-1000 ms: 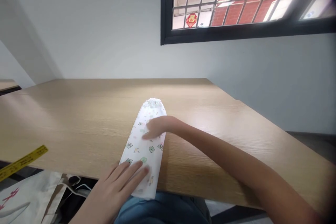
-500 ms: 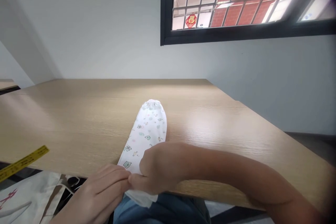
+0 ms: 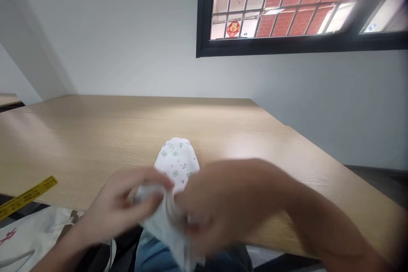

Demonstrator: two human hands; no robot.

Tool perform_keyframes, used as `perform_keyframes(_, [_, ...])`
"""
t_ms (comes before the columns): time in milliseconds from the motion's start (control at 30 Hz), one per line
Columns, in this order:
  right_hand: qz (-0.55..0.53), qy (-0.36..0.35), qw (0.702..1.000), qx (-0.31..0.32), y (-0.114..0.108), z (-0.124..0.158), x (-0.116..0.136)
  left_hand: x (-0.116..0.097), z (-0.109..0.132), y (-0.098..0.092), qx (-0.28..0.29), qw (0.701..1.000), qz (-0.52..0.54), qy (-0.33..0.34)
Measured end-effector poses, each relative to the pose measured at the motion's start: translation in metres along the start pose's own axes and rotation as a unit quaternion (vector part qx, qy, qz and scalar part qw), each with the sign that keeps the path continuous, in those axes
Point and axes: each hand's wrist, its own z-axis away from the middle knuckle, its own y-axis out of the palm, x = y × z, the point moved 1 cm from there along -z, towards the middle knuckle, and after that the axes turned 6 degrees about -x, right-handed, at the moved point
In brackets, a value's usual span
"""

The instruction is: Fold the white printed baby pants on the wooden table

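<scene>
A white cloth sleeve cover (image 3: 177, 159), printed with small green and pink cartoon figures, lies partly on the wooden table. Its gathered, elastic-looking end points away from me, and the near part is lifted and bunched over the table's front edge. My left hand (image 3: 127, 199) is closed on the cloth at the left, thumb and fingers pinching a fold. On the other side, my right hand (image 3: 213, 204) grips the bunched near end, and its fingers are smeared by motion. Both hands hide much of the cloth's middle.
The light wooden table (image 3: 105, 131) reaches to a grey wall. A yellow printed strip (image 3: 28, 196) crosses its front left edge. Below that lies a white bag (image 3: 32, 233) with red marking. My lap in blue trousers (image 3: 153, 250) is under the edge. A barred window (image 3: 287, 8) is above right.
The sleeve cover has been drawn towards me, and its near part is now raised and bunched. My hands have lifted, the left moving up and the right shifting slightly right.
</scene>
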Motion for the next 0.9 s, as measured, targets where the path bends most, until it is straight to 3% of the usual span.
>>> perform_keyframes(67, [-0.023, 0.022, 0.999, 0.014, -0.018, -0.012, -0.026, 0.012, -0.04, 0.007, -0.034, 0.997, 0.043, -0.056])
perform_keyframes(167, [-0.074, 0.11, 0.99, -0.056, -0.029, -0.034, -0.083, 0.05, -0.085, 0.028, -0.07, 0.987, 0.034, -0.141])
perform_keyframes(267, [-0.064, 0.215, 0.971, -0.089, -0.017, -0.054, -0.136, 0.098, -0.101, 0.052, -0.069, 0.983, 0.008, -0.167])
perform_keyframes(367, [-0.065, 0.247, 0.965, -0.057, -0.002, -0.063, -0.159, 0.13, -0.099, 0.067, -0.057, 0.986, -0.019, -0.154])
perform_keyframes(433, [-0.051, 0.252, 0.964, -0.065, 0.0, -0.063, -0.159, 0.137, -0.095, 0.069, -0.064, 0.988, -0.039, -0.133])
perform_keyframes(533, [-0.003, 0.232, 0.962, -0.142, -0.006, -0.061, -0.144, 0.127, -0.092, 0.065, -0.065, 0.994, -0.052, -0.064])
perform_keyframes(600, [0.006, 0.173, 0.974, -0.147, -0.007, -0.062, -0.133, 0.117, -0.09, 0.063, -0.019, 0.999, -0.041, 0.002])
perform_keyframes(733, [0.001, 0.084, 0.996, -0.036, 0.008, -0.065, -0.116, 0.11, -0.089, 0.066, 0.117, 0.988, -0.011, 0.1])
perform_keyframes(900, [0.032, -0.069, 0.992, -0.097, 0.047, -0.071, -0.09, 0.117, -0.09, 0.069, 0.188, 0.972, -0.023, 0.141])
